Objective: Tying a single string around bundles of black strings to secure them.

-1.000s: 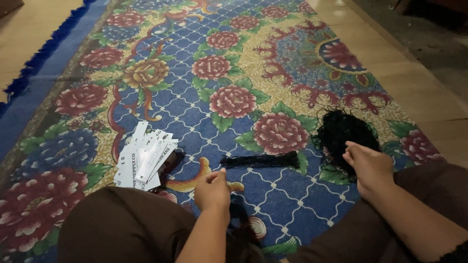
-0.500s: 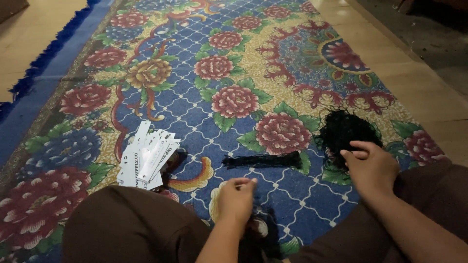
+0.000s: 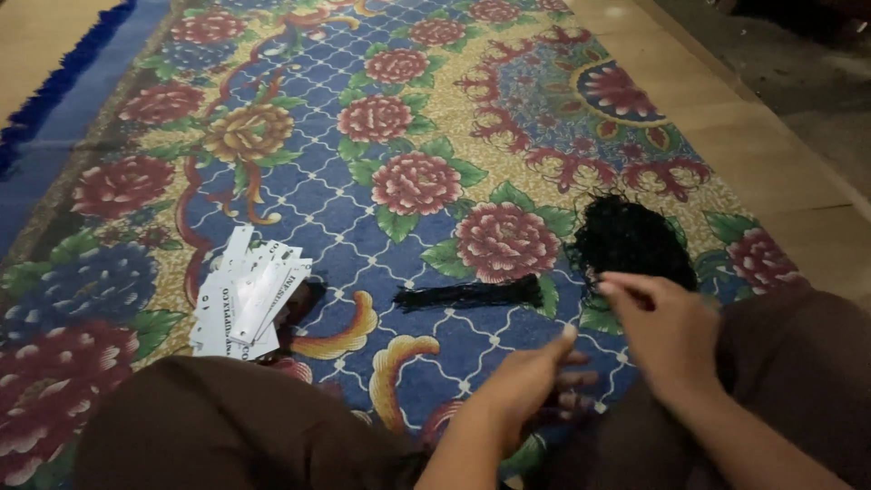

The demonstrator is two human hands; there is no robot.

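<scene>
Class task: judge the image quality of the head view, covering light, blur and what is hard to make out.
Head view: dim, warm light, darkest at top right; left hand and right hand are motion-blurred; the black tangled pile shows no detail; the carpet pattern stays fairly sharp.

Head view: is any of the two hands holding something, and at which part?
It cannot be told. The right hand is beside the black tangled pile; the left hand is blurred.
</scene>
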